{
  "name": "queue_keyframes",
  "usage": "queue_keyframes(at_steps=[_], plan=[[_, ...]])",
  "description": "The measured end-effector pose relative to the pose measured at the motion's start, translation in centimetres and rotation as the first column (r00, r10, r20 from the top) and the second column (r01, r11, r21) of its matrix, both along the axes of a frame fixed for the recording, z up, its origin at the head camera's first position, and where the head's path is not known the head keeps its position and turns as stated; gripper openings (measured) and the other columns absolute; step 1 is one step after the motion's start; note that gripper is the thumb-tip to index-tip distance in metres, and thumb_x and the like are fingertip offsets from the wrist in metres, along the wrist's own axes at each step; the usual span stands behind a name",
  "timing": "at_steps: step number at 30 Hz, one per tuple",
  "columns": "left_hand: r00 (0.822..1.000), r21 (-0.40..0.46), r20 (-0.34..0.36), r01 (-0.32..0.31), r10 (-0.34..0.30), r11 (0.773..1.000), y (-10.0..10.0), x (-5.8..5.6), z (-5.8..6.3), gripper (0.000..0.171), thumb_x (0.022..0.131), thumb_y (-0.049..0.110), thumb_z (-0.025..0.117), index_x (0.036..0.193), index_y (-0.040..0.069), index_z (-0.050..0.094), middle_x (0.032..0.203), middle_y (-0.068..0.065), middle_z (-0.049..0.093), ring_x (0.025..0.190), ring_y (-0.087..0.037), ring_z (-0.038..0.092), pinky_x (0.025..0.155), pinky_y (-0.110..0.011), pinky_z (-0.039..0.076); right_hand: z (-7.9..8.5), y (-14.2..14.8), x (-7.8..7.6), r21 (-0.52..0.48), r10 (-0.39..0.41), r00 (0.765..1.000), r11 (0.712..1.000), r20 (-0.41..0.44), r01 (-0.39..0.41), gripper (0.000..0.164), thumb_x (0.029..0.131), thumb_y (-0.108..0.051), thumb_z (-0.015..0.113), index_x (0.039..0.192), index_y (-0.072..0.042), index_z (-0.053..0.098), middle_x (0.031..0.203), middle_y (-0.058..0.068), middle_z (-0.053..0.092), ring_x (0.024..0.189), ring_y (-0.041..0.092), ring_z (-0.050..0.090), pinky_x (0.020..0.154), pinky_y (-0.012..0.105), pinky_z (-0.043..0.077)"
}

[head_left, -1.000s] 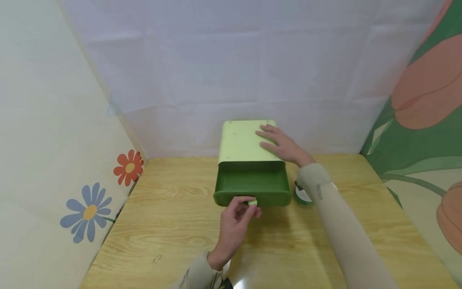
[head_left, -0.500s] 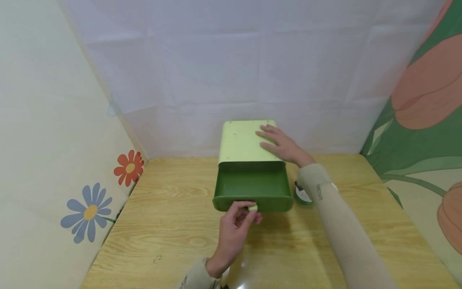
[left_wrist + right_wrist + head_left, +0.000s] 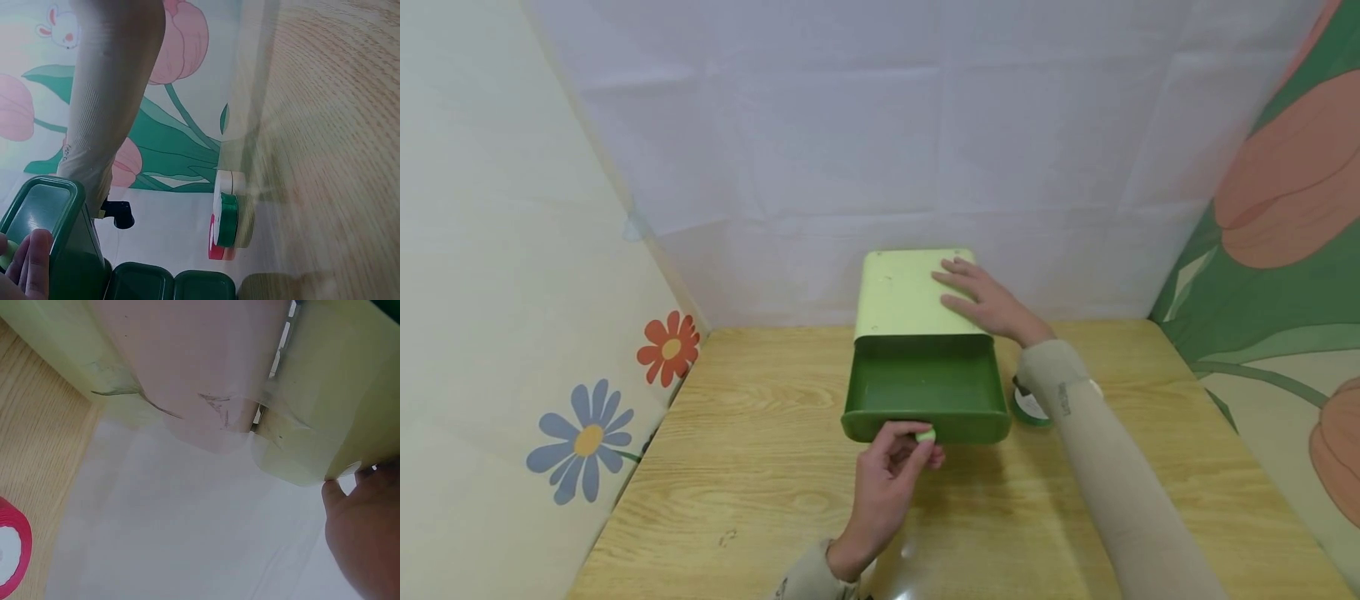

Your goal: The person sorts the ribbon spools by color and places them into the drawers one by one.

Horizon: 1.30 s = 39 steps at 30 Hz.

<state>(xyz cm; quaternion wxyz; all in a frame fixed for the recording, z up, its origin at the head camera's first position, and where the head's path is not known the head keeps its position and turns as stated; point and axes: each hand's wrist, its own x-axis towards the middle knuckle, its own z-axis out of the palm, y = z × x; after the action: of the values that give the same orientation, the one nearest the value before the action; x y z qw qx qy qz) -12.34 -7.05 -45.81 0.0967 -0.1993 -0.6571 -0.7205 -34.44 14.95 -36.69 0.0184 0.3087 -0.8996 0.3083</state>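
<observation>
Plainly, the nearer hand, the person's left hand [image 3: 878, 487], has thumb and forefinger pinching the pale green knob [image 3: 926, 435] of a dark green drawer [image 3: 973, 427], which juts well out of the top of a light green cabinet [image 3: 898, 292]. Just right of the drawer, partly behind the right sleeve [image 3: 1075, 408], is a green spool [image 3: 1032, 408] on the wooden table [image 3: 760, 408]. Farther off, the right hand [image 3: 992, 310] lies on the cabinet's top with fingers spread, apparently steadying it; a white cloth [image 3: 820, 175] hangs beyond. Pulling much more might tip the drawer off its support, and a lighter right hand could let the whole cabinet slide or tilt forward; the right forearm, so close, might nudge the spool. As for writing, small dark print on the right sleeve is too blurred to read, and no brand can be made out on the spool's white face.
</observation>
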Motion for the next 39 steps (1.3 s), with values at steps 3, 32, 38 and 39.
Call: queue_keyframes(at_steps=[3, 32, 38, 39], plan=[[1.0, -0.002, -0.011, 0.001, -0.001, 1.0, 0.0, 0.0, 0.0, 0.016, 0.102, 0.009, 0.065, 0.117, 0.004, 0.064, 0.096, -0.023, 0.074, 0.086, -0.031, 0.076, 0.077, -0.039, 0.067, 0.0, 0.0, 0.0, 0.003, 0.001, 1.0, 1.0, -0.001, -0.001, 0.057, 0.11, -0.046, 0.045, 0.161, -0.022, 0.038, 0.174, 0.004, 0.02, 0.162, 0.028, 0.005, 0.13, 0.062, 0.008], [0.996, 0.029, -0.085, 0.032, -0.03, 0.999, 0.0, -0.2, -0.4, 0.016, 0.101, -0.002, 0.062, 0.117, -0.003, 0.062, 0.093, -0.027, 0.072, 0.083, -0.027, 0.076, 0.075, -0.039, 0.066, 1.0, 3.8, 3.7, -0.361, -0.096, 0.982, 0.92, 0.162, 0.149, 0.058, 0.112, -0.048, 0.038, 0.165, -0.036, 0.019, 0.173, -0.003, 0.022, 0.16, 0.024, 0.017, 0.13, 0.059, 0.012], [0.997, 0.037, -0.074, 0.027, -0.024, 0.999, 0.1, -0.2, -0.4, 0.016, 0.1, -0.002, 0.062, 0.117, -0.003, 0.062, 0.093, -0.03, 0.071, 0.083, -0.036, 0.075, 0.075, -0.039, 0.066, -1.1, 6.5, 5.0, -0.291, -0.141, 0.971, 0.937, 0.191, 0.193, 0.062, 0.111, -0.046, 0.043, 0.166, -0.031, 0.018, 0.172, 0.006, 0.024, 0.158, 0.031, 0.022, 0.127, 0.064, 0.02], [0.998, 0.037, -0.064, 0.024, -0.021, 0.999, 0.2, -0.2, -0.3, 0.016, 0.1, -0.002, 0.063, 0.116, -0.003, 0.063, 0.093, -0.03, 0.072, 0.084, -0.036, 0.075, 0.076, -0.038, 0.066, -1.7, 7.0, 5.2, -0.263, -0.156, 0.97, 0.943, 0.188, 0.202, 0.064, 0.111, -0.044, 0.044, 0.167, -0.028, 0.017, 0.172, 0.008, 0.024, 0.158, 0.033, 0.023, 0.127, 0.065, 0.021]])
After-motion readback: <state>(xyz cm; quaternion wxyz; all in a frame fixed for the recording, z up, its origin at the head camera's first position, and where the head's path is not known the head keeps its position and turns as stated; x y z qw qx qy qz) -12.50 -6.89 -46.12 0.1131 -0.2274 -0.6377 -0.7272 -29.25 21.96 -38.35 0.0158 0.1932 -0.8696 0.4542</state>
